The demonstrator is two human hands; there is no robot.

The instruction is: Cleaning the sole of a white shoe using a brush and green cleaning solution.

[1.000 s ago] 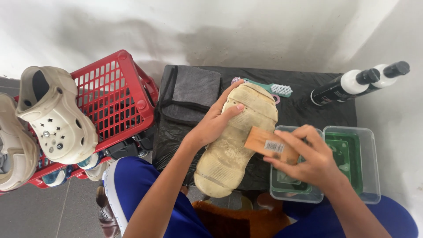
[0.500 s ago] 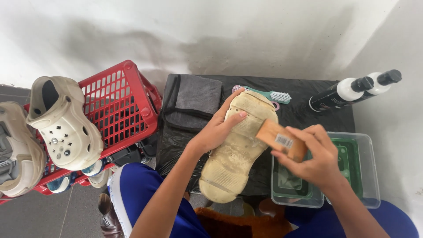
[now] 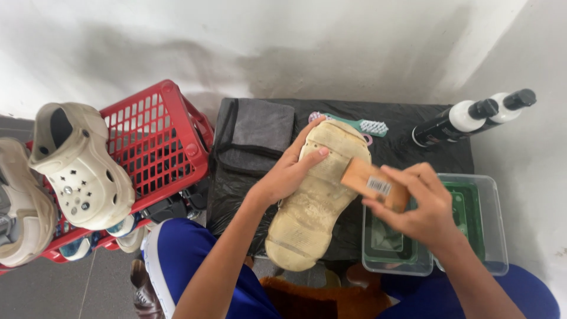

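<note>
A clear tub (image 3: 493, 236) holds green liquid; the red basket (image 3: 156, 147) carries pale clogs (image 3: 82, 168). Left hand (image 3: 289, 174) fingers grip the shoe (image 3: 316, 204) sole-up; right hand (image 3: 422, 207) fingers pinch a wooden brush (image 3: 372, 183). Two bottles (image 3: 472, 118) lie on the table (image 3: 413, 150).

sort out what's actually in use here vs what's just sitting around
In use:
- left hand holding the beige shoe, sole up
- right hand pressing a wooden brush to the sole

Lying about:
- clear tub of green liquid
- teal brush
- grey cloth
- two bottles
- red basket
- white clog
</note>
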